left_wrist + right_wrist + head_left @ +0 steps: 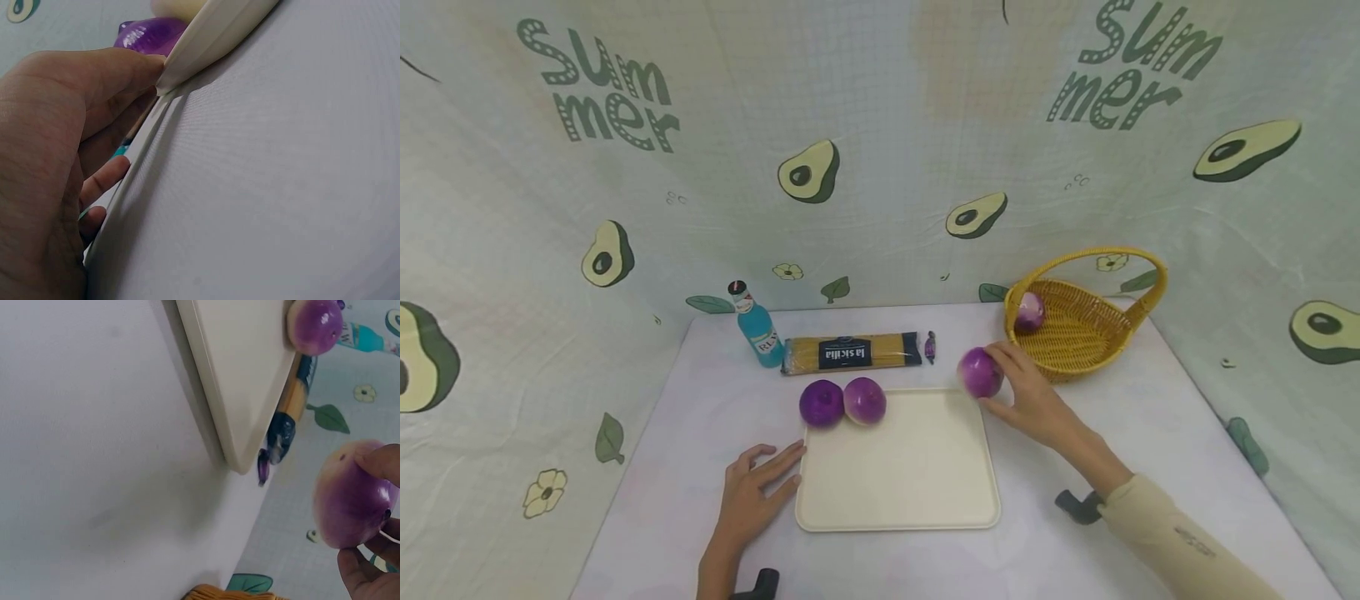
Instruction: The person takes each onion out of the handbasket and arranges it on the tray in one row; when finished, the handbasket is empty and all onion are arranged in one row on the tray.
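Note:
My right hand (1028, 398) holds a round purple-and-white vegetable (980, 372), like an onion or turnip, above the tray's far right corner. In the right wrist view, thumb and fingers grip the vegetable (353, 497) from one side. My left hand (752, 492) rests beside the left edge of the cream tray (898, 475), fingers extended and fingertips touching its rim. A dark purple round vegetable (822, 404) and a purple-and-white one (865, 401) sit side by side at the tray's far left corner.
A yellow wicker basket (1075, 364) with a tall handle stands at the back right, one purple-and-white vegetable (1030, 312) inside. Behind the tray lie a spaghetti pack (850, 352) and a small purple wrapped candy (930, 347). A blue bottle (758, 329) stands at the back left.

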A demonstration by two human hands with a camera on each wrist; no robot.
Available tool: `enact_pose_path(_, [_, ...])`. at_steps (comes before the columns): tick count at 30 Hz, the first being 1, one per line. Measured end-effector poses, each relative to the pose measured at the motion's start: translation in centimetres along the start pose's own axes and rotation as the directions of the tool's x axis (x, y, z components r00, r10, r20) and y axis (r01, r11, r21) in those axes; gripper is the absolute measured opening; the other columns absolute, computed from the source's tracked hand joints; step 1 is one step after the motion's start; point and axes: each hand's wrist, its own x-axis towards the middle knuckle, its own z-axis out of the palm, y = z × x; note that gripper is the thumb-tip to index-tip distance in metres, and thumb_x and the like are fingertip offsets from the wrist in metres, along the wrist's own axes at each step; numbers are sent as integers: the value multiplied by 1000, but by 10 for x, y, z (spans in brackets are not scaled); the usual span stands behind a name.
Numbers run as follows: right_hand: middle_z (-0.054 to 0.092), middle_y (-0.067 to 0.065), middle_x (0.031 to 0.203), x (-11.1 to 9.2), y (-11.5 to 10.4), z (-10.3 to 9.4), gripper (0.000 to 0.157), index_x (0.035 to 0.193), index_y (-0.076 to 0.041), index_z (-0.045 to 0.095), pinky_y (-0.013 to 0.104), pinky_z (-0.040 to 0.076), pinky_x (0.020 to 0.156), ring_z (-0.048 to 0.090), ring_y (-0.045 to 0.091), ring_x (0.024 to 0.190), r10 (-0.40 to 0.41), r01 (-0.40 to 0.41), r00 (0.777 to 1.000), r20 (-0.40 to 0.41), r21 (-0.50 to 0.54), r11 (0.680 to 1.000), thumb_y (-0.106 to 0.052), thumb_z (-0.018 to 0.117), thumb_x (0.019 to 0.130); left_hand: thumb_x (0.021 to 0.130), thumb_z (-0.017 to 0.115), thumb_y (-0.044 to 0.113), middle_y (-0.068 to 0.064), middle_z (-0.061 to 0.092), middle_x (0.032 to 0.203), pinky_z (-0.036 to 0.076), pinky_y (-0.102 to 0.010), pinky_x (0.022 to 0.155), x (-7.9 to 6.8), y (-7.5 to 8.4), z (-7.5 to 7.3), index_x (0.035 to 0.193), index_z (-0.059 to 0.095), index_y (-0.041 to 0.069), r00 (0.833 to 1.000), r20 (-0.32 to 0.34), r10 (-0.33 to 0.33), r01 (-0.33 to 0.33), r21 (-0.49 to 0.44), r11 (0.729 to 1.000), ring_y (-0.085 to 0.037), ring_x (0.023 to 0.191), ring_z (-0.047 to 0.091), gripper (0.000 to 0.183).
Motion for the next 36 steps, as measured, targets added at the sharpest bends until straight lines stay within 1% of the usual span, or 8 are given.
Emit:
enact_pose_path(7, [49, 19, 139, 3, -9, 9, 78, 139, 6, 49, 50, 46, 103, 48, 34, 128, -18, 17, 999, 41, 28, 999, -10, 89, 74, 90, 73, 44, 18, 60, 136, 25, -54, 103, 0, -2, 1, 133, 65, 38, 1000, 3, -10, 10, -4, 1000, -21, 127, 43, 44])
enact_pose_path(9, [48, 18, 139, 4, -11, 11, 78, 140, 5, 48, 48, 45, 104, 48, 33, 129, -14, 12, 998, 57, 37, 999, -10, 88, 75, 90, 73, 44, 18, 60, 136, 25, -54, 103, -1, -3, 1, 132, 65, 39, 1000, 1, -10, 10, -4, 1000, -21, 127, 43, 44])
enact_pose_path(15, [46, 18, 142, 7, -19, 18, 78, 142, 5, 46, 48, 44, 105, 46, 34, 131, -2, -5, 995, 96, 73, 997, -10, 87, 77, 90, 73, 45, 17, 60, 137, 24, -54, 103, 0, -3, 1, 133, 64, 38, 1000, 1, -8, 8, -6, 1000, -21, 128, 43, 44])
enact_pose_path(20, [46, 17, 143, 7, -22, 24, 78, 143, 3, 46, 47, 44, 105, 45, 33, 132, 14, -22, 992, 126, 67, 997, -11, 87, 78, 90, 74, 42, 16, 61, 136, 25, -54, 103, 0, -2, 0, 133, 65, 36, 1000, -3, 3, -3, -10, 1000, -21, 127, 43, 44])
enact_pose_path(26, [46, 18, 143, 9, -25, 30, 78, 143, 3, 45, 46, 45, 105, 46, 34, 131, 5, -15, 991, 135, 74, 997, -13, 87, 78, 90, 74, 42, 16, 61, 136, 24, -54, 103, 1, 0, -1, 133, 65, 36, 1000, 1, -4, 4, -4, 1000, -21, 127, 43, 44])
enact_pose_path(31, [45, 17, 144, 9, -27, 34, 79, 144, 2, 45, 46, 44, 106, 46, 33, 132, 2, -13, 989, 145, 81, 997, -13, 87, 78, 90, 73, 44, 17, 60, 136, 24, -55, 104, 1, -2, 0, 133, 65, 37, 1000, 2, -5, 5, -1, 1000, -21, 128, 42, 44])
enact_pose_path(36, [45, 17, 144, 11, -28, 39, 80, 143, 2, 45, 46, 44, 105, 46, 34, 132, -17, 5, 989, 145, 86, 996, -13, 87, 77, 90, 73, 44, 17, 60, 136, 24, -55, 104, 0, -3, 1, 133, 64, 37, 1000, -2, -1, 1, 0, 1000, -21, 128, 42, 45])
